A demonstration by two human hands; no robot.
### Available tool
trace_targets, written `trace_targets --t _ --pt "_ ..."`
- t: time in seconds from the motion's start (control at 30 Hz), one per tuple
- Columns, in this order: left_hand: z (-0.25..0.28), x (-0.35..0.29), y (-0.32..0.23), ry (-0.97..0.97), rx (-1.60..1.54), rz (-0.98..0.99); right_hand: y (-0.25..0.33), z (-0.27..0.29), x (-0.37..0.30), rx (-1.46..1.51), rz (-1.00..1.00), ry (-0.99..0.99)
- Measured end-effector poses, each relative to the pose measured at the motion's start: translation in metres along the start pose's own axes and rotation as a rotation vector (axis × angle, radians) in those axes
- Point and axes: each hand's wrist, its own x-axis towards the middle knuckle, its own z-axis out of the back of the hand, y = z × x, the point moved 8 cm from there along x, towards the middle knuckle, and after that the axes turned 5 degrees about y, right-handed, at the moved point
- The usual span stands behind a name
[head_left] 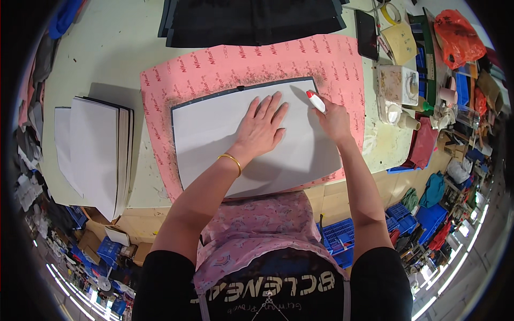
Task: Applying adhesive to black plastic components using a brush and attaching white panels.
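A large white panel with a dark edge (209, 144) lies flat on a pink printed sheet (155, 125) whose surface is smudged with dark marks around the panel. My left hand (261, 128) rests flat on the middle of the panel, fingers spread, holding nothing. Above the panel's right part, my right hand (335, 120) is closed around a white pen-like tool with a red tip (316, 100). That red end points up and away to the left. A small dark notch or tab shows at the middle of the panel's far edge.
A stack of similar white panels (96, 144) overhangs the table's front edge at left. Black panels (251, 21) lie at the far side. Along the right are a phone (366, 35), a yellow tape roll (391, 13), a stained white box (397, 84) and a red plastic bag (458, 38).
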Motion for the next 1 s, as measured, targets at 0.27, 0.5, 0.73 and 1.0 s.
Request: trace_targets --t 0.27,0.5,0.73,1.0 --pt "0.008 0.003 0.001 -0.02 -0.022 0.066 0.028 0.006 -0.004 -0.318 0.103 -0.09" --pt "0.009 0.006 0.007 0.039 -0.075 0.053 0.067 0.002 -0.007 -0.521 0.422 -0.172" --pt "0.028 -0.044 0.046 -0.193 -0.097 0.187 0.084 -0.001 -0.012 -0.649 0.292 -0.058" --pt "0.032 -0.092 0.075 -0.259 -0.009 0.32 0.098 -0.011 -0.008 -0.67 0.271 0.035"
